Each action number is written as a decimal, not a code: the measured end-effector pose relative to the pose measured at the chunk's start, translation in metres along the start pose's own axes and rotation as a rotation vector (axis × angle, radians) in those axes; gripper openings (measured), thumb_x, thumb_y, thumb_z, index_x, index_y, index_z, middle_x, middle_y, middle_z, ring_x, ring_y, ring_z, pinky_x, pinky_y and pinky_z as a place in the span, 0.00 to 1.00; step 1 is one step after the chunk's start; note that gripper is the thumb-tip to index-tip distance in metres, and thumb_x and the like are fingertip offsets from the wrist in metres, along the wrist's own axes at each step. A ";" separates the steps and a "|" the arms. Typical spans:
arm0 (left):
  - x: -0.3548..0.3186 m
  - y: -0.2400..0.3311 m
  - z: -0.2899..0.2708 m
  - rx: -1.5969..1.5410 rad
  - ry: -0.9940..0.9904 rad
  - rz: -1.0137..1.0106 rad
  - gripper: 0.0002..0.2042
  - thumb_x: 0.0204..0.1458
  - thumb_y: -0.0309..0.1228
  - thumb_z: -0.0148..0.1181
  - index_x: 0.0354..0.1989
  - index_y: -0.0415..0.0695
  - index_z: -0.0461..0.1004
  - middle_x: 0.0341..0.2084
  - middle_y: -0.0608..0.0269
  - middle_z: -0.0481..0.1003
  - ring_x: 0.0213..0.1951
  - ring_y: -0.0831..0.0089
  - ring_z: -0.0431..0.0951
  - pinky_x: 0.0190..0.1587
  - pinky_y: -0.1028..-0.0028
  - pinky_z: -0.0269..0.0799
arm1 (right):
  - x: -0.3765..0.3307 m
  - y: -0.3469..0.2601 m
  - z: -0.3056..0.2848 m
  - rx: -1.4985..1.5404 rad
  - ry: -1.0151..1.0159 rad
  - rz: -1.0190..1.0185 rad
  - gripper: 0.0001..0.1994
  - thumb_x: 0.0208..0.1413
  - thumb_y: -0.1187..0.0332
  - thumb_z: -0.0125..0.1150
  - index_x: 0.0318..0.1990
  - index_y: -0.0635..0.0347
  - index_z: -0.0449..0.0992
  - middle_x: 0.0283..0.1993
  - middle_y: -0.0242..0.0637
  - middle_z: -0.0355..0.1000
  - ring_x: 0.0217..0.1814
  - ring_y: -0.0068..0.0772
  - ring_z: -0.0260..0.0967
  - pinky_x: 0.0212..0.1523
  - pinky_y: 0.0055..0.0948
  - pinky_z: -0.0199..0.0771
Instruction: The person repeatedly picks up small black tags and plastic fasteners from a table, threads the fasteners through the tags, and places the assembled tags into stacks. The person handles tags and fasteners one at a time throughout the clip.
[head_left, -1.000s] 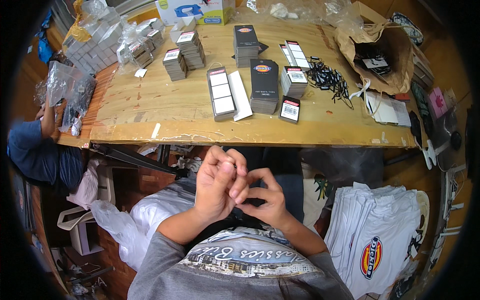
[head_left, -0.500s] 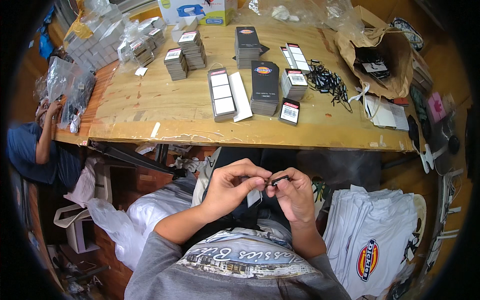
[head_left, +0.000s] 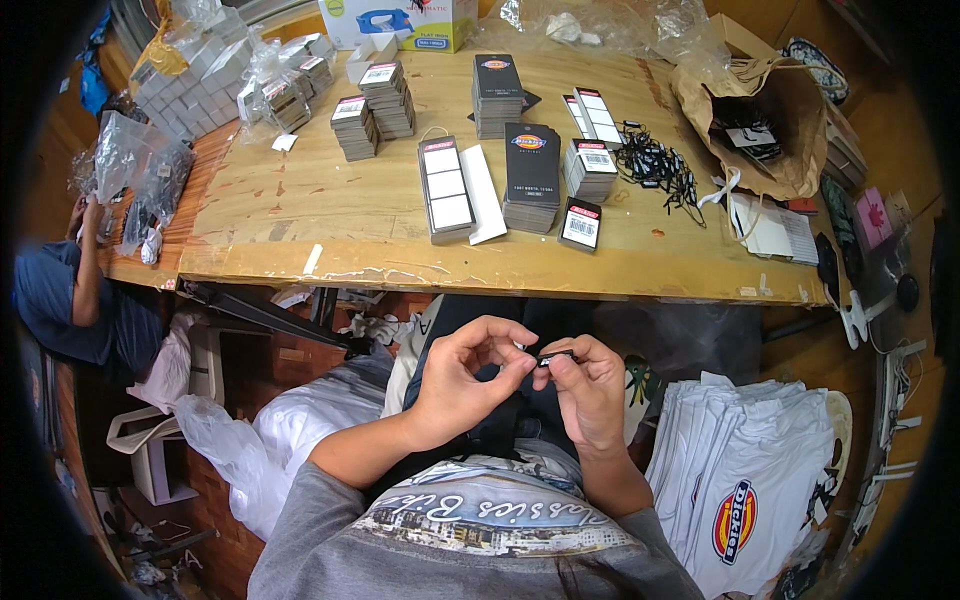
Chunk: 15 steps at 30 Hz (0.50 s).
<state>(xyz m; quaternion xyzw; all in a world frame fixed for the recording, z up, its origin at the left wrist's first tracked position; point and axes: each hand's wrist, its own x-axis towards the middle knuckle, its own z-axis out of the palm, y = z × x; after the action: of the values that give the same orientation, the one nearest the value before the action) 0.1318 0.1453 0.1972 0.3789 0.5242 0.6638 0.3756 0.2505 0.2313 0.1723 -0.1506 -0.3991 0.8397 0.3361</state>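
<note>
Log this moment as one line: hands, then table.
right hand: pinching small black piece | left hand: close beside it, hold unclear | table: tag stacks, black cord pile

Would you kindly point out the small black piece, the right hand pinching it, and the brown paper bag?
Small black piece (head_left: 556, 357): head view, its middle.
Right hand (head_left: 590, 392): head view, mid-hand.
Brown paper bag (head_left: 803, 125): head view, right wall.
</note>
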 end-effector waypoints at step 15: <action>0.009 -0.010 -0.011 -0.281 -0.202 -0.106 0.18 0.37 0.17 0.59 0.40 0.36 0.64 0.25 0.64 0.69 0.29 0.81 0.70 0.33 0.81 0.67 | -0.002 -0.002 -0.003 0.101 -0.170 0.132 0.04 0.45 0.78 0.55 0.30 0.67 0.68 0.29 0.39 0.69 0.26 0.23 0.65 0.30 0.20 0.67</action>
<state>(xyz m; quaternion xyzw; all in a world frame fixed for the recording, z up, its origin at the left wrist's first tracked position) 0.1193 0.1504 0.1866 0.3592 0.4053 0.6684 0.5099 0.2546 0.2328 0.1716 -0.0876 -0.3726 0.8888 0.2521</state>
